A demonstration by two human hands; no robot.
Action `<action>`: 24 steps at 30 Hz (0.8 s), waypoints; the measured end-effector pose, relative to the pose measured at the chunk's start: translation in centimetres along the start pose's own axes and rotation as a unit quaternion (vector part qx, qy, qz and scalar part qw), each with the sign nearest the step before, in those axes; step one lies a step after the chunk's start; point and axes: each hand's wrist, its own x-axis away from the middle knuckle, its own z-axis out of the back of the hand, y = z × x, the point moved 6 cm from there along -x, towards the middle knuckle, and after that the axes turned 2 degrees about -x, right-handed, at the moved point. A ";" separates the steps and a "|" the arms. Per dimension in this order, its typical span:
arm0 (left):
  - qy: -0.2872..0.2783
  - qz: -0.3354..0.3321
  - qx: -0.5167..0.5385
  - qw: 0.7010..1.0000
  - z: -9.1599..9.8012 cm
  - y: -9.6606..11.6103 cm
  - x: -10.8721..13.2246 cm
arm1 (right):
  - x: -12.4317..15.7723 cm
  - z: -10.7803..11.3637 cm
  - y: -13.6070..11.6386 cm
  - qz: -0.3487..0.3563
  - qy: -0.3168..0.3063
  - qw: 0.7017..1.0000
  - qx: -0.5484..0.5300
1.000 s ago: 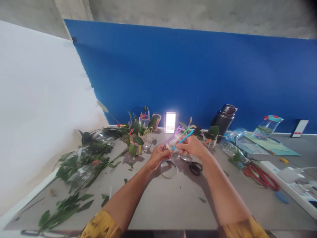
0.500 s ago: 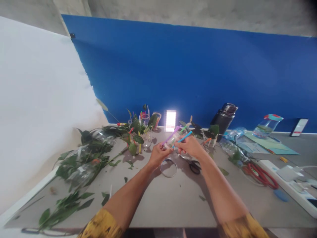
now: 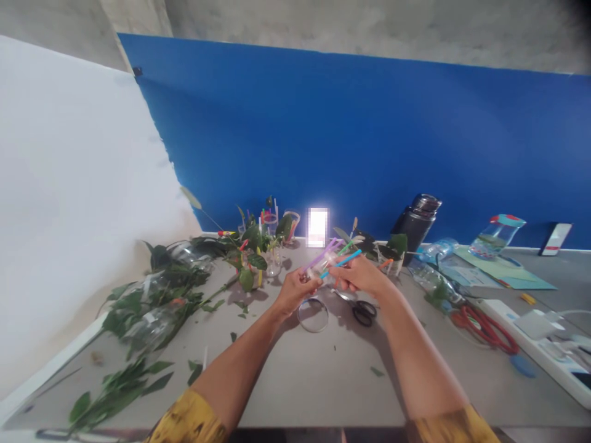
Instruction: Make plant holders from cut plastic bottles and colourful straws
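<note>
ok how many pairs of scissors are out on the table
2. One black-handled metal pair lies just below the right hand; one red-handled pair lies further right, beside the white power strip. More may hide under the leaves.

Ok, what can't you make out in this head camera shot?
Head view: lower ends of the coloured straws hidden inside left hand and right hand.
Head view: scissors blade tips behind the right hand.
Head view: bright patch pixelated.
Head view: power strip cut by the right edge.
</note>
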 end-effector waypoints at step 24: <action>-0.072 0.084 0.175 0.978 0.7 -1.1 -0.4 | -0.3 0.6 -0.3 0.021 0.132 0.990 -0.044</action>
